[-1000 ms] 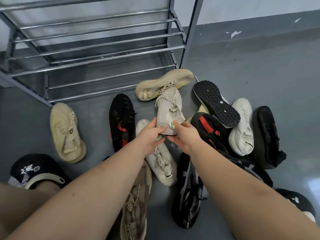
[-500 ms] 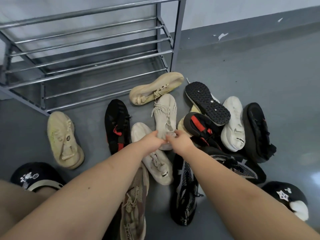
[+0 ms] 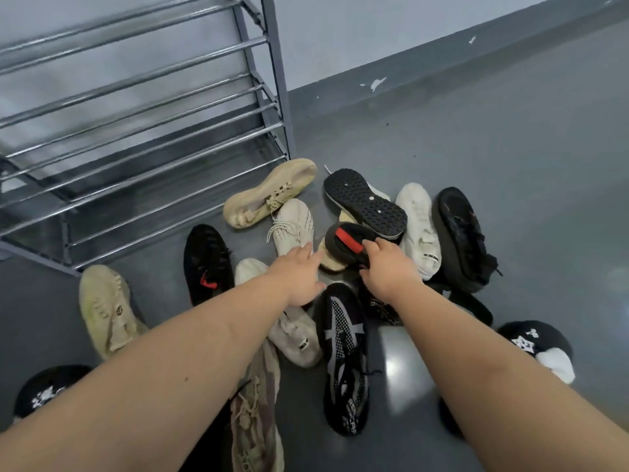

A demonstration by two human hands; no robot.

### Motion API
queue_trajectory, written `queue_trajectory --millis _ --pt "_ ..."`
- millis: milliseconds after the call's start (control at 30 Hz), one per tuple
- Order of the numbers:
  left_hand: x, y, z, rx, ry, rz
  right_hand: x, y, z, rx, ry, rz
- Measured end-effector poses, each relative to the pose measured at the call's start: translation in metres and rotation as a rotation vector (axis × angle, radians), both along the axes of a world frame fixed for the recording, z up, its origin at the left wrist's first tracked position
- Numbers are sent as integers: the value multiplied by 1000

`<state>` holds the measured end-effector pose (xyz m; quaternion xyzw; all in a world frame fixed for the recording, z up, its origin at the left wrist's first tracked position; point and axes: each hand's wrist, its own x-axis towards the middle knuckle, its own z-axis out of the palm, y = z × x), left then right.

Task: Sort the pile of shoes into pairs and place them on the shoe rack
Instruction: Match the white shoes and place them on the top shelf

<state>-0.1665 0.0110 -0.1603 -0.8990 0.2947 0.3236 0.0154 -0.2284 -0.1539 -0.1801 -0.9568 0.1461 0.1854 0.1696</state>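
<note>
A pile of mixed shoes lies on the grey floor in front of the metal shoe rack, whose shelves hold no shoes. My right hand grips a black shoe with a red stripe in the middle of the pile, fingers curled over its edge. My left hand reaches out with straight fingers that touch the heel of a white knit shoe. A second white shoe lies under my left forearm. A black shoe with a red mark lies to the left.
Around the hands lie a beige shoe on its side, a black sole facing up, a white shoe, a black shoe, a black-and-white patterned shoe and a yellowish shoe. Black slippers sit at the lower corners.
Both hands held the white knit shoe's heel before. My right hand has let go and moved right onto the black shoe with the red stripe. The view has shifted right.
</note>
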Motion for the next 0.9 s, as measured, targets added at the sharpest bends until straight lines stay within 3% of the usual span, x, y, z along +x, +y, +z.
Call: queue_trajectory --millis 267,633,900 --pt "1 -39 -8 68 -70 -147 -4 -48 -7 -54 8 -137" --pt "43 -96 -25 48 -139 -133 30 -76 -33 -38 11 -229" --pt "71 -140 -54 82 -54 -58 59 -95 -55 57 17 -396"
